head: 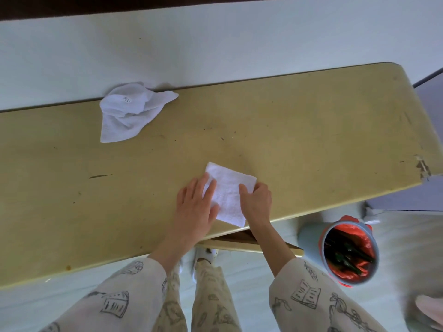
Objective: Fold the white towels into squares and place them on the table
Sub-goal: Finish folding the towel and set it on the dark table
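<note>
The left hand (196, 202) lies flat on the left side of a folded towel (227, 195). Its fingers are straight and spread out, and they press the cloth down. I think this keeps the towel from sliding or popping open. The right hand (256, 200) is on the right edge of the same towel. Its fingers are curled, and the thumb seems to pinch the edge. It looks like this hand is tidying the edge so the sides line up.

The towel is small, white and almost square. It sits on the table (311, 130), close to the near edge, right in front of the person. I think this one is nearly done and just needs a last pat.

A second towel (129, 113) lies far off to the left, by the far edge of the table. It is all bunched up and not folded yet. It has a small tag on it. That one is well apart from both hands, so it probably comes next.

On the floor to the right, beside the table, stands a bin (348, 250). It has a red bag inside it. Some dark green things lie in the bag, but I cannot tell what they are.
</note>
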`<move>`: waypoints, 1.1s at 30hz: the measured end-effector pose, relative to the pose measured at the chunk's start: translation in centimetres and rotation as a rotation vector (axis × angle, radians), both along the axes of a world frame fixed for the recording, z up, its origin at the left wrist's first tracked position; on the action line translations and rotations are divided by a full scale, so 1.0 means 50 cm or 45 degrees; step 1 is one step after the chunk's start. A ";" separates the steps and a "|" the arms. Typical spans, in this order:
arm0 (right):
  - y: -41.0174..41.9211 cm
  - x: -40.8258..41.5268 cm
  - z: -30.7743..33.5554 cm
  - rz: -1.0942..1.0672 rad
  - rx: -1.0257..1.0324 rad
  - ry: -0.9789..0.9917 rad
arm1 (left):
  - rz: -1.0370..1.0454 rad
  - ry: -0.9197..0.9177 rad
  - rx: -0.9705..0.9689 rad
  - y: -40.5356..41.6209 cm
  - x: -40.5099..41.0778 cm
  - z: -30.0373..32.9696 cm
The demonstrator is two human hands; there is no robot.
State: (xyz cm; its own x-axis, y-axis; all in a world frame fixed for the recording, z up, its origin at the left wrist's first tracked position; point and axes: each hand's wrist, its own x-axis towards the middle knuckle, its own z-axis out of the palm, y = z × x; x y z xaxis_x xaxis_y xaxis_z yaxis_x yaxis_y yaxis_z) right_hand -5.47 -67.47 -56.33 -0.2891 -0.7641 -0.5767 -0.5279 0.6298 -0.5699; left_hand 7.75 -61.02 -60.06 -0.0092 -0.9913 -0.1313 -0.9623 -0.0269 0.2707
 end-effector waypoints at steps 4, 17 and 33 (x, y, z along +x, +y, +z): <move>0.007 0.018 -0.008 -0.155 0.131 -0.152 | 0.083 -0.011 0.056 0.055 -0.006 0.004; 0.005 0.013 0.063 0.042 0.356 -0.394 | 0.218 0.323 0.316 0.098 0.023 0.049; 0.178 0.275 0.277 1.637 -0.451 0.073 | 1.055 0.761 0.024 0.401 0.230 0.253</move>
State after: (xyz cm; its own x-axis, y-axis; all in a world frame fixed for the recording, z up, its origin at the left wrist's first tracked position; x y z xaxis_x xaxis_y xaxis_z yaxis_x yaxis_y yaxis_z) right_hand 8.30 -58.55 -42.46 0.7280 -0.6149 -0.3031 -0.6593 -0.5068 -0.5554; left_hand 19.27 -40.96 -47.42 0.6093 -0.7134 -0.3461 -0.3465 -0.6321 0.6931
